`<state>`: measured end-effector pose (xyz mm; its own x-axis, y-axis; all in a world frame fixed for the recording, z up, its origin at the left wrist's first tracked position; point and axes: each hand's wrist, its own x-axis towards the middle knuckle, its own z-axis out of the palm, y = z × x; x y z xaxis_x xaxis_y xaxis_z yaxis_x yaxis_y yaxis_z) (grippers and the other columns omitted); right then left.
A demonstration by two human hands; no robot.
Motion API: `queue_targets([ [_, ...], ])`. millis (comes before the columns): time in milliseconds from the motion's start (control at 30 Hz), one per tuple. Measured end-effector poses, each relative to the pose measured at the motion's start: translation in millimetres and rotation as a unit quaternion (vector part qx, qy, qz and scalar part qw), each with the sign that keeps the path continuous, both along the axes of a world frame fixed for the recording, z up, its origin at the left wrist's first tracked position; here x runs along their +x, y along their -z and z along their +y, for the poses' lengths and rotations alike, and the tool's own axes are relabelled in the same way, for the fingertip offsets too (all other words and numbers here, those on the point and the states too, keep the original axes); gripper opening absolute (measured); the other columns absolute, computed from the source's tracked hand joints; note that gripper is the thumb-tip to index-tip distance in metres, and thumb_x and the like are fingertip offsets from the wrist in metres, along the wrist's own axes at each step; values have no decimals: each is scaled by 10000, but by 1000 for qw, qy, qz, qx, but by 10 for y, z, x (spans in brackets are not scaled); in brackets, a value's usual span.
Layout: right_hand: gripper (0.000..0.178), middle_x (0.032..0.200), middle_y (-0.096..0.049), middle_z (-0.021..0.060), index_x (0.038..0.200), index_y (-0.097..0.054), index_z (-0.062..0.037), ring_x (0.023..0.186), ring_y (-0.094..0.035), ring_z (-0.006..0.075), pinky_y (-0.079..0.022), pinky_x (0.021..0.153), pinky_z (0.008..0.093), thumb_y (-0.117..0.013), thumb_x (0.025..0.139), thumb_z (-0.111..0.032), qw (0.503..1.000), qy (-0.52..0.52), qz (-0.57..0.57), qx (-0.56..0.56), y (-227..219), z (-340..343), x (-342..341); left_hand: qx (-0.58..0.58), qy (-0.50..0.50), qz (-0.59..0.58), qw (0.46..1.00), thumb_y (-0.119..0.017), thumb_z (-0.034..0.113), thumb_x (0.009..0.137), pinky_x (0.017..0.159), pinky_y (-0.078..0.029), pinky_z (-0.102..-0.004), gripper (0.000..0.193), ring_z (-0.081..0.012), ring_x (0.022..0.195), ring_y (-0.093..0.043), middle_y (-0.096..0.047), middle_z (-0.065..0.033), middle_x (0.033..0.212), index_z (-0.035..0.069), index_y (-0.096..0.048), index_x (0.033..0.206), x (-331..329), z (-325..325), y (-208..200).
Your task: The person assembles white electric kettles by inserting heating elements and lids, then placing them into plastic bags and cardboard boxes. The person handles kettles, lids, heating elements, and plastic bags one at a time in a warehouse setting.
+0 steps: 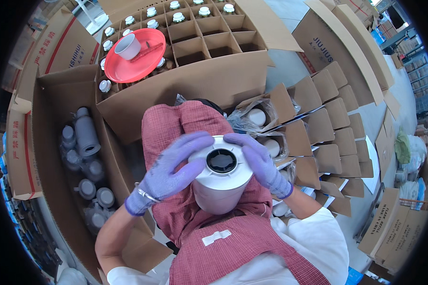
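Note:
A white cylindrical container [217, 194] stands upright in my lap between my thighs. Its top is a ribbed white disc with a glossy dark round centre [221, 161]. My left hand [169, 173], in a purple glove and slightly blurred, grips the left side of the top rim with fingers and thumb. On the opposite side, my right hand [264, 164], gloved alike, has its fingers laid over the rim and closed against the container's side. The container's lower end is hidden against my apron.
At the left, an open carton [57, 156] contains several grey and translucent plastic parts. Ahead, a divided carton [190, 83] holds white-capped bottles; a red dish [150, 64] with a white cup [128, 46] rests on them. Open small boxes [328, 159], some holding bagged white cylinders, stand right.

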<state>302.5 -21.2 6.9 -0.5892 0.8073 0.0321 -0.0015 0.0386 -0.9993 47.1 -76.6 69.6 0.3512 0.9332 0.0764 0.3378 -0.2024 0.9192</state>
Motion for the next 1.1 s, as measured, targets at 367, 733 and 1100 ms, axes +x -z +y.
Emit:
queue_targets([
  [367, 434, 1282, -584, 188, 1301, -555, 31, 1225, -547, 324, -390, 1071, 403, -473, 934, -185, 982, 26, 3, 185, -243, 81, -551, 145, -121, -240, 952, -462, 281, 994, 1021, -464, -399, 430, -415, 1139, -605, -651, -262, 1151, -89, -680, 1010, -45, 138, 647],
  [733, 366, 1342, -556, 190, 1264, -594, 29, 1272, -522, 324, -380, 1102, 391, -408, 1009, -156, 991, -65, -35, 113, 137, 19, -568, 0, -129, -173, 976, -316, 246, 1039, 1104, -384, -396, 477, -361, 1270, -538, -613, -218, 1292, -60, -658, 1171, -153, -258, 778],
  [1100, 577, 1435, -480, 207, 1410, -509, -43, 1348, -429, 402, -282, 1144, 520, -547, 918, -342, 886, -211, -178, 372, -388, -72, 154, -95, -168, -244, 950, -534, 99, 955, 1149, -318, -393, 524, -369, 1366, -406, -406, -229, 1454, -17, -384, 1443, 281, -163, 914],
])
